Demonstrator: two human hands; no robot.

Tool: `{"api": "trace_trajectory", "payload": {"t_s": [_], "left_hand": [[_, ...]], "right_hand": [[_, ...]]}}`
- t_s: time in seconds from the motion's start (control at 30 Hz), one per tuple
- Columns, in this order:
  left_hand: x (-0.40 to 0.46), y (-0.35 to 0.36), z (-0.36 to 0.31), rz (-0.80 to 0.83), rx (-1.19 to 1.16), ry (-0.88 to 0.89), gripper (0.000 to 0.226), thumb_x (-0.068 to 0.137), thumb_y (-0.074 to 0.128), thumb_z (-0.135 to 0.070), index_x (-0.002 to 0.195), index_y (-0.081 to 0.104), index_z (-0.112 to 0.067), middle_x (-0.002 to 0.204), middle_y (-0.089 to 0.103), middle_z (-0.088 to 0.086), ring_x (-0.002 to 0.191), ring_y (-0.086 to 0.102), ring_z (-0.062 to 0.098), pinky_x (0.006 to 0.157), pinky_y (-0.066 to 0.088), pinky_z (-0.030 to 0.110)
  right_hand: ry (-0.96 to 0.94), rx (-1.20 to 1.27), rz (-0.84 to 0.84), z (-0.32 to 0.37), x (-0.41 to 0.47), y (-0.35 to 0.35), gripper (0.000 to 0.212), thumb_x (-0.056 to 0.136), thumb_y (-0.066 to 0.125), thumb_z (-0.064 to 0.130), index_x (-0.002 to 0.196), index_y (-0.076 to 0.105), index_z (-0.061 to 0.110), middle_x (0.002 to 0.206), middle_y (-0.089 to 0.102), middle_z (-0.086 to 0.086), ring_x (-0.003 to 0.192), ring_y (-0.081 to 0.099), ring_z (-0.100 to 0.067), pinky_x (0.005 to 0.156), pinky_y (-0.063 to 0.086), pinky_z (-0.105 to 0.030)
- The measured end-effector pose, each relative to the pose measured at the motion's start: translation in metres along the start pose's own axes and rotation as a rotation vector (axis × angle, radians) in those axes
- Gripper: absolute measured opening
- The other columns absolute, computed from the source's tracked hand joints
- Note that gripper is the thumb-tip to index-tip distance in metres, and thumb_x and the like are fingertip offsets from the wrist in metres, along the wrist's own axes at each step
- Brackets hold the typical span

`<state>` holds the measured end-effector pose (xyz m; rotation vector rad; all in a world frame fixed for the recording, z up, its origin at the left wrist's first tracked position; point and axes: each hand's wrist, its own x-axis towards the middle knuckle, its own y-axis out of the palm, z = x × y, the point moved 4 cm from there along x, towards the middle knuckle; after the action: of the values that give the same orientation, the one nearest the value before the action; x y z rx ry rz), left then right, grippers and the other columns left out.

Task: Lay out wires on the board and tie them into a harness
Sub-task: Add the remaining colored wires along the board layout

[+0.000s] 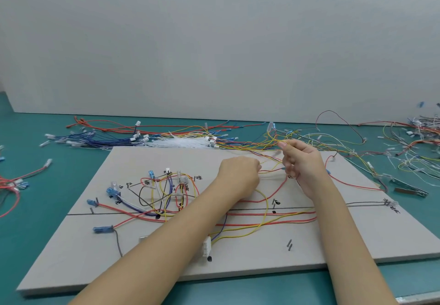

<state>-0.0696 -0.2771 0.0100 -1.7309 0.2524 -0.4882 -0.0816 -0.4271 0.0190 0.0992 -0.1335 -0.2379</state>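
Note:
A grey board (357, 240) with drawn black route lines lies on the teal table. Red, yellow, blue and white wires (250, 223) run across it, and a tangle with blue and clear terminals (166, 193) sits at its left centre. A white connector (206, 245) lies near the front. My left hand (239, 177) is fisted over the board's middle, gripping wires that lead right. My right hand (302, 162) is raised above the board's far edge and pinches a yellow wire (276, 138) between thumb and fingertips.
Loose wire bundles (114, 138) and a pile of white cable ties (181, 143) lie behind the board. More wires (414, 152) spread at the right, a metal tool (409, 189) beside them. Red wires (14, 185) lie at the left. A grey wall stands behind.

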Motion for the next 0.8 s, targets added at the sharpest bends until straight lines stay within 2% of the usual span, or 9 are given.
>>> {"api": "trace_trajectory", "payload": {"t_s": [0.1,0.2,0.27,0.33,0.4,0.5,0.57,0.73,0.8], "left_hand": [[-0.001,0.0,0.0,0.017,0.035,0.009,0.027,0.103,0.035,-0.024,0.112,0.059,-0.017,0.115,0.063,0.011,0.105,0.059,0.033,0.07,0.033,0.032],[-0.005,-0.005,0.012,-0.025,-0.163,-0.007,0.026,0.1,0.035,-0.019,0.108,0.059,-0.018,0.108,0.063,0.006,0.101,0.058,0.03,0.073,0.041,0.034],[-0.008,-0.013,0.025,-0.09,-0.48,-0.052,0.03,0.102,0.031,-0.022,0.102,0.06,-0.016,0.09,0.062,0.002,0.088,0.06,0.025,0.075,0.047,0.036],[-0.012,-0.024,0.039,-0.16,-0.931,-0.14,0.038,0.104,0.028,-0.026,0.093,0.06,-0.01,0.07,0.058,0.004,0.06,0.058,0.02,0.06,0.047,0.032],[-0.014,-0.036,0.055,-0.272,-1.295,-0.255,0.043,0.106,0.027,-0.027,0.085,0.059,-0.008,0.057,0.053,0.005,0.038,0.048,0.013,0.04,0.038,0.021],[-0.02,-0.056,0.083,-0.408,-1.581,-0.376,0.047,0.107,0.027,-0.029,0.08,0.06,-0.01,0.043,0.046,-0.004,0.028,0.03,0.007,0.035,0.02,0.011],[-0.026,-0.066,0.1,-0.45,-1.629,-0.402,0.046,0.107,0.027,-0.031,0.083,0.061,-0.012,0.042,0.044,-0.007,0.028,0.025,0.006,0.036,0.017,0.01],[-0.054,-0.08,0.148,-0.817,-1.546,-0.714,0.039,0.101,0.032,-0.026,0.096,0.067,-0.011,0.048,0.046,-0.008,0.028,0.03,0.006,0.034,0.022,0.011],[-0.061,-0.083,0.162,-0.833,-1.512,-0.79,0.03,0.097,0.037,-0.019,0.101,0.066,-0.014,0.065,0.056,-0.002,0.031,0.042,0.007,0.034,0.031,0.012]], "right_hand": [[-0.021,0.027,-0.098,-0.001,0.002,-0.005,0.007,0.092,0.064,0.015,0.085,0.063,0.014,0.055,0.051,0.004,0.038,0.043,-0.007,0.034,0.027,-0.014],[-0.044,-0.026,-0.249,-0.003,0.005,-0.012,0.007,0.098,0.054,0.015,0.099,0.056,0.008,0.065,0.059,-0.005,0.037,0.05,-0.009,0.033,0.033,-0.016],[-0.053,-0.075,-0.338,-0.003,0.008,-0.018,0.009,0.1,0.049,0.016,0.103,0.051,0.007,0.071,0.065,-0.009,0.033,0.05,-0.011,0.031,0.036,-0.018],[-0.031,-0.084,-0.397,-0.004,0.01,-0.024,0.01,0.1,0.048,0.017,0.102,0.049,0.007,0.076,0.07,-0.008,0.029,0.046,-0.013,0.031,0.036,-0.019],[0.013,-0.083,-0.452,-0.006,0.01,-0.029,0.011,0.095,0.057,0.017,0.096,0.055,0.006,0.077,0.071,-0.005,0.027,0.04,-0.012,0.032,0.034,-0.017],[0.034,-0.156,-0.558,-0.006,0.009,-0.036,0.013,0.082,0.073,0.02,0.075,0.065,0.014,0.066,0.057,0.005,0.048,0.049,-0.014,0.053,0.046,-0.028],[0.003,-0.195,-0.611,-0.002,0.01,-0.041,0.013,0.079,0.077,0.022,0.071,0.067,0.019,0.066,0.057,0.009,0.057,0.05,-0.016,0.067,0.048,-0.035],[-0.028,-0.037,-0.588,0.0,0.018,-0.044,0.009,0.085,0.07,0.009,0.09,0.069,0.002,0.067,0.061,-0.005,0.052,0.056,-0.016,0.048,0.052,-0.021],[-0.046,-0.023,-0.55,-0.001,0.021,-0.045,0.027,0.085,0.067,0.004,0.111,0.066,-0.003,0.088,0.067,-0.009,0.075,0.064,-0.017,0.073,0.058,-0.024]]}}
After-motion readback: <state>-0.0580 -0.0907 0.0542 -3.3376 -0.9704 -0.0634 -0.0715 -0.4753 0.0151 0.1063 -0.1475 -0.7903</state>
